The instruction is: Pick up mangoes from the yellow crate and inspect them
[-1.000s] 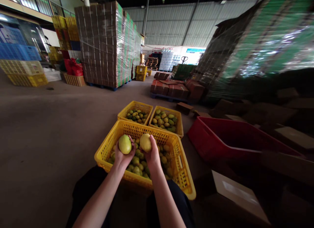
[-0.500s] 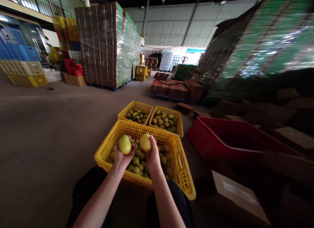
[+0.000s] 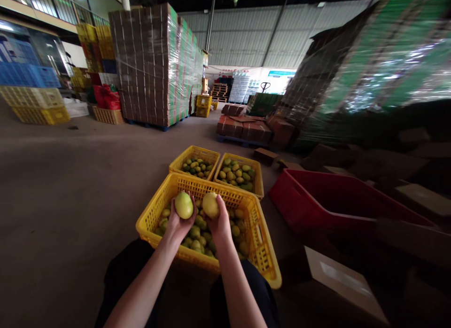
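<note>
The left hand (image 3: 180, 225) curls beneath a round, smooth greenish-yellow fruit (image 3: 183, 205); the right hand (image 3: 220, 223) wraps a round, pale-yellow fruit (image 3: 210, 205). Above the yellow, perforated plastic crate (image 3: 261, 250), light cupped fingers should prevent bruising.

We hold both bare forearms (image 3: 151, 271) forward — left grip (image 3: 179, 225) cupped palm-up, right grip (image 3: 220, 221) curled close beside it.

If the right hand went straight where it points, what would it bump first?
The right hand, holding a yellow fruit, would probably meet the nearest yellow plastic crate's far rim, but depth is unclear.
</note>
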The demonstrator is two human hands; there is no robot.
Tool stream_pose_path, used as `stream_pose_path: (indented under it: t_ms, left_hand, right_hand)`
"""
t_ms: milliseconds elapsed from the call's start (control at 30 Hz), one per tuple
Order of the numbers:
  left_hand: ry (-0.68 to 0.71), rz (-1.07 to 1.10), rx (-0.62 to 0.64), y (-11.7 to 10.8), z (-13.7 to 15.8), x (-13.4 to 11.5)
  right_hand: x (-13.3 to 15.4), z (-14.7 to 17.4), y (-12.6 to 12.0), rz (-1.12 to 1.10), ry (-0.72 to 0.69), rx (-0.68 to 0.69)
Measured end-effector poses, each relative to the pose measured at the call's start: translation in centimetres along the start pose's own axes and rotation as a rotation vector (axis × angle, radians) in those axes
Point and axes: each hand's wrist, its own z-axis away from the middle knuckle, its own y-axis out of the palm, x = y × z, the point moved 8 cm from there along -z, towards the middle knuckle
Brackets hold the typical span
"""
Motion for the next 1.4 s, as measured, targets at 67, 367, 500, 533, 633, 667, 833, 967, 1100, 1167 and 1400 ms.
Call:
stream_pose_path:
  t_ms: [67, 367, 500, 533, 633, 667, 833, 967, 1100, 1167, 1400]
  left_hand:
    - [-0.001, 0.002, -0.017, -0.23, -0.12, 0.00]
    - [-0.024, 0.032, -0.019, -0.50, -0.27, -0.16]
    - [-0.017, 0.029, -0.007, -0.54, -0.29, -0.14]
    - [-0.016, 0.028, -0.005, -0.55, -0.30, -0.14]
    - [-0.015, 0.018, -0.010, -0.58, -0.31, -0.16]
    - [-0.013, 0.015, -0.016, -0.59, -0.31, -0.18]
    - [-0.010, 0.014, -0.028, -0.55, -0.22, -0.19]
    - [-0.021, 0.004, -0.010, -0.40, -0.10, -0.10]
    - [-0.029, 0.008, -0.004, -0.38, -0.11, -0.05]
    - [-0.026, 0.006, -0.007, -0.45, -0.19, -0.06]
    - [-0.029, 0.011, -0.005, -0.39, -0.22, -0.01]
  right_hand:
    - [-0.38, 0.06, -0.24, -0.052, 0.072, -0.047]
    - [-0.37, 0.48, 0.26, -0.115, 0.151, -0.049]
    - [-0.39, 0.48, 0.22, -0.118, 0.158, -0.054]
    - [-0.40, 0.48, 0.20, -0.117, 0.159, -0.057]
    - [-0.39, 0.42, 0.22, -0.103, 0.151, -0.051]
    - [-0.39, 0.40, 0.22, -0.095, 0.148, -0.048]
    - [-0.41, 0.37, 0.17, -0.088, 0.140, -0.042]
    - [-0.37, 0.45, 0.27, -0.102, 0.144, -0.033]
    - [-0.44, 0.44, 0.28, -0.118, 0.166, -0.048]
    - [-0.47, 0.40, 0.25, -0.117, 0.171, -0.056]
    - [-0.44, 0.34, 0.25, -0.105, 0.155, -0.034]
